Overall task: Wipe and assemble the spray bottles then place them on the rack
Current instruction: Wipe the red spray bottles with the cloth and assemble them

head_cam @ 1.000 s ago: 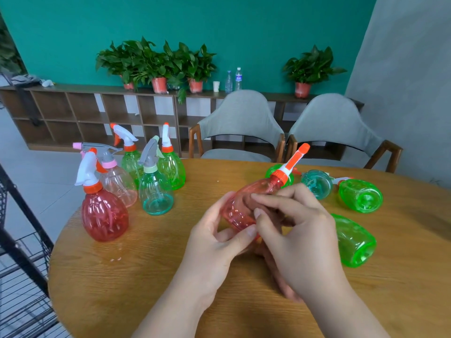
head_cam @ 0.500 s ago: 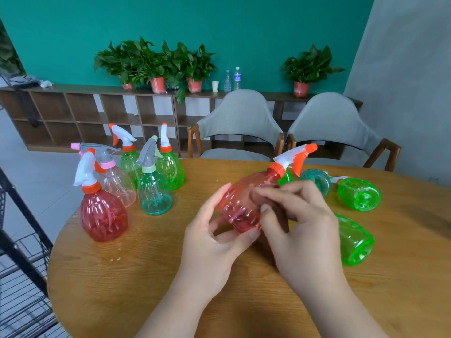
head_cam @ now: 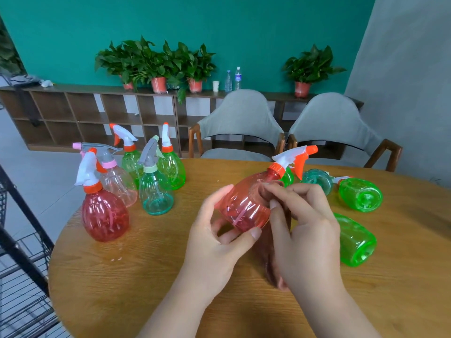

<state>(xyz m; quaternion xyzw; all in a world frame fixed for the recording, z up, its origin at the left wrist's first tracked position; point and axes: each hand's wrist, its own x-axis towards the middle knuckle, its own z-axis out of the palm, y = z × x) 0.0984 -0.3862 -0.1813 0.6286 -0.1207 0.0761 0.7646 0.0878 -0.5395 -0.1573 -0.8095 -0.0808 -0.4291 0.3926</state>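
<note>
Both hands are gripping the translucent orange-red plastic spray bottle [head_cam: 244, 206], which is hanging tilted just above the round wooden table [head_cam: 146, 276] at the centre of the frame. The left hand [head_cam: 214, 237] is curling round the base, thumb lying along the bottom edge. The right hand [head_cam: 305, 230] is pinching the shoulder below the neck with bent fingertips. A dark reddish shape is showing under the right palm. It may be a wiping cloth, but I cannot tell.

Judging by this hold, the person is wiping or checking this bottle before racking it. To do it well, the left hand should be bracing the base while the right is working round the body, following the lengthwise ribs. Pressure should be staying light, since the thin glossy wall is likely to flex and slip under a squeeze. The orange screw collar [head_cam: 277, 168] wants to be sitting straight under the white trigger head [head_cam: 292, 154], which is pointing toward the upper right.

The body is egg-shaped and see-through, with a dip tube showing inside. The tabletop is matt and grainy. Five assembled bottles, among them a deep red one [head_cam: 105, 215], are standing at middle left. Bright green plastic bodies [head_cam: 355, 240] are lying on their sides at right. A black wire rack [head_cam: 22, 276] is showing at the lower left edge.
</note>
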